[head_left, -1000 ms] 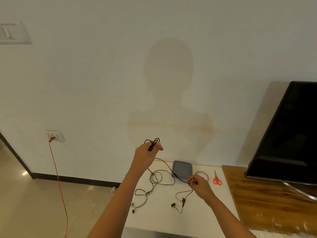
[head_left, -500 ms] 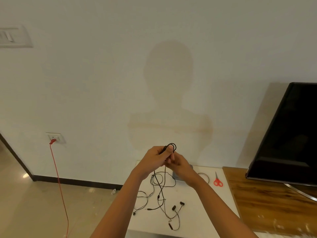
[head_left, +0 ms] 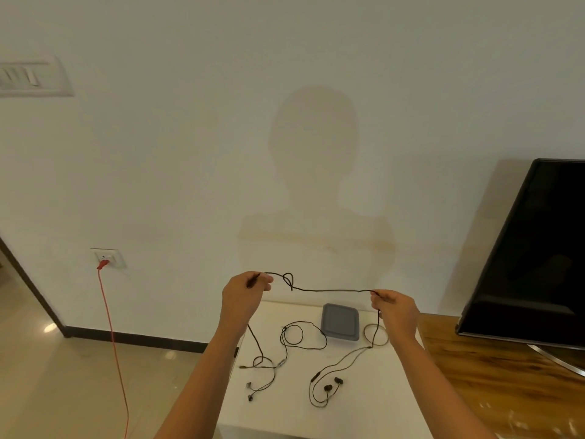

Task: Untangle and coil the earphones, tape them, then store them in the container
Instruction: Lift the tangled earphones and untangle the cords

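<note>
In the lower middle of the frame, the left hand (head_left: 243, 296) and the right hand (head_left: 394, 308) each pinch the black earphone wire (head_left: 329, 290). It hangs stretched between them, with a small loop near the left hand. Its buds (head_left: 332, 386) lie on the white table (head_left: 364, 410). The gray container (head_left: 341, 321) sits behind them.

Two bare hands, the left hand (head_left: 242, 299) and the right hand (head_left: 395, 312), each on a slim bare forearm, left forearm (head_left: 205, 375) and right forearm (head_left: 438, 381), skin uncovered from wrist down to the lower edge of the view, smooth in outline, nails and finer marks too small to tell.
</note>
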A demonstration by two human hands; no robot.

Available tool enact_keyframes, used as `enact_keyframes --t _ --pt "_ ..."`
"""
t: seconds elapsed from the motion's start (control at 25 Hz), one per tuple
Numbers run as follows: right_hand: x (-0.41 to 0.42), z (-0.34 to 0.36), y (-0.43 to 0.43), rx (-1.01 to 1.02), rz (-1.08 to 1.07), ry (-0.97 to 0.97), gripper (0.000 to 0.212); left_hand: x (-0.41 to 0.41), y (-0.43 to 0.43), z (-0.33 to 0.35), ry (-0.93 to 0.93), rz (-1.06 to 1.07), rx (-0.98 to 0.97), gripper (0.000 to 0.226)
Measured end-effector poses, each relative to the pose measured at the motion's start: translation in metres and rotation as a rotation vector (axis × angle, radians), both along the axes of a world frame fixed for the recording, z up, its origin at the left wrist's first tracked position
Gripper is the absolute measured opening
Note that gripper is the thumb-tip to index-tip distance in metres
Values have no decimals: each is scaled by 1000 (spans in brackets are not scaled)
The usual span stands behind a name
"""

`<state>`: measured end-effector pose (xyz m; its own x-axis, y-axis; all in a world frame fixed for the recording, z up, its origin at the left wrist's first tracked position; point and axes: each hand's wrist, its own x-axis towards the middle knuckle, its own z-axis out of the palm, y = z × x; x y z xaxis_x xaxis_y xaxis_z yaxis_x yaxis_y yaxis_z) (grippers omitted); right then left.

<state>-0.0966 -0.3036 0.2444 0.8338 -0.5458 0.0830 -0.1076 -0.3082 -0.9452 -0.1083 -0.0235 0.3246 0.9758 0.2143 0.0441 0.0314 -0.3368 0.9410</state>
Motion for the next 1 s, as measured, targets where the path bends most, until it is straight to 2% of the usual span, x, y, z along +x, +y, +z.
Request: enact_keyframes --t 0.12,0.2,0.28,0.36,0.48,0.56,0.84,1.0 --pt "-3 -4 4 -97 115 183 20 -2 -9 3 43 -65 9 30" --pt "-4 1 19 -167 365 384 39 -4 -17 5 59 -139 22 35" --pt "-4 13 42 -180 597 398 54 -6 -26 9 74 -210 49 37" --pt "-5 28 66 6 777 288 52 -8 -34 12 78 -292 59 37" --pt "-8 43 89 419 965 199 34 -10 -40 18 59 -350 21 33" --pt "-11 44 95 564 1006 207 28 -10 -39 22 47 -348 -28 33" --pt "-20 16 86 624 1029 211 29 -6 -25 27 23 -233 -133 32" --pt "-17 10 91 465 905 152 38 -8 -26 27 36 -288 -119 35"
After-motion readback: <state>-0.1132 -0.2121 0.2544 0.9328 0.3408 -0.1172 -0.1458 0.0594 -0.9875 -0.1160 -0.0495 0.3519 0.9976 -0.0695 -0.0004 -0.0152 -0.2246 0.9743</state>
